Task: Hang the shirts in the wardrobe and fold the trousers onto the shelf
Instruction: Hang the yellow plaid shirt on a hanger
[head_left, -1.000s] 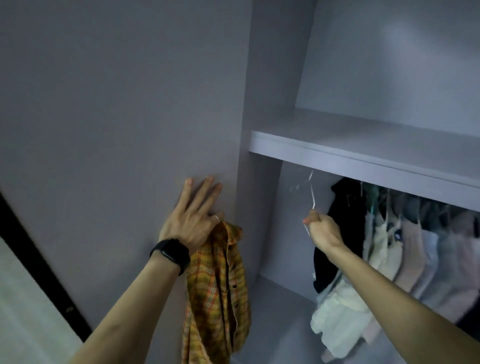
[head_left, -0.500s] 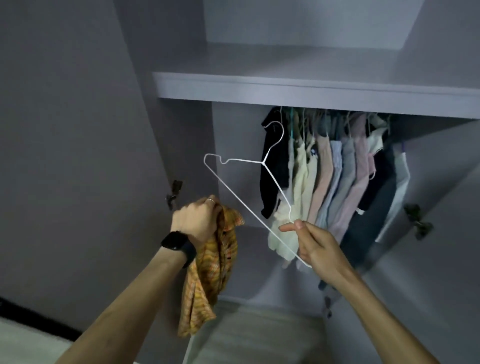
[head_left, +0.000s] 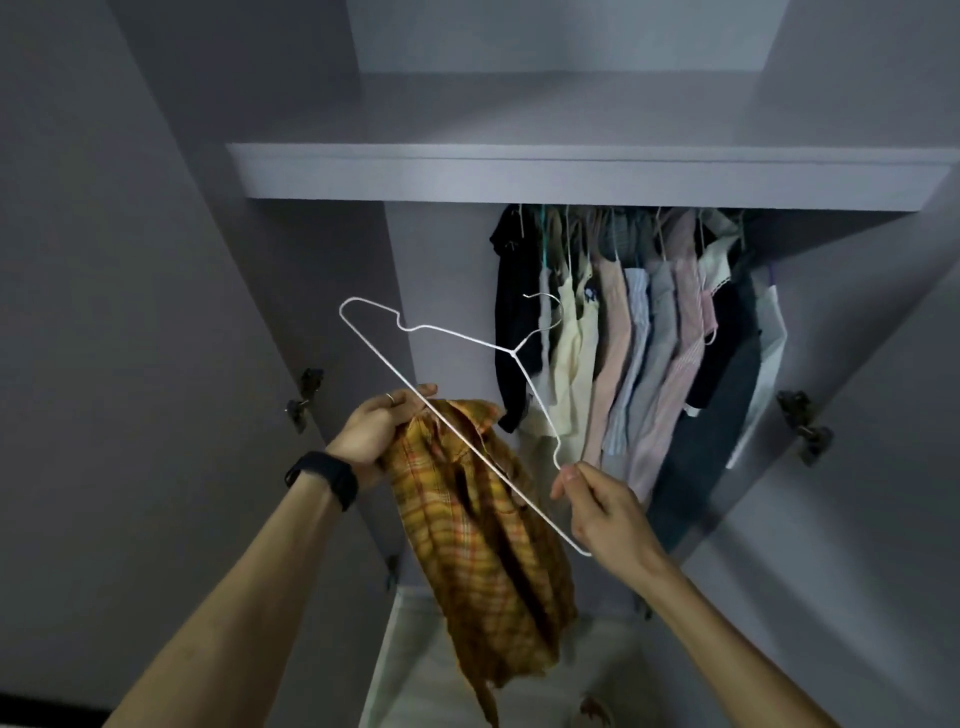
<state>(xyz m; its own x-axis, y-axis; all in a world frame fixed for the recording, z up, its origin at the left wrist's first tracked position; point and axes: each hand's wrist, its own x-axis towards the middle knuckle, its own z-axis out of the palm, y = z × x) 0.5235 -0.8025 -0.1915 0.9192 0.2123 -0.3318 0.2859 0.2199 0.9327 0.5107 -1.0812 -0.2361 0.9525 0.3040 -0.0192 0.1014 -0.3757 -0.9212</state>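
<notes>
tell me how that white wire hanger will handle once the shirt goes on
The hanger is thin wire, so probably light and slightly springy. The right hand pinches just one corner, suggesting little weight. The plaid shirt hangs limp from the left hand and may slide on smooth wire.

A row of clothes (head_left: 623, 338) hung close together on hangers: a black piece at the left end, then cream, pink, striped and grey ones, then dark and white ones at the right. A dark metal hinge (head_left: 306, 397) sat at the left and another hinge (head_left: 802, 426) at the right. Pale floor (head_left: 415, 675) showed below. A black watch (head_left: 324, 477) circled one wrist.
</notes>
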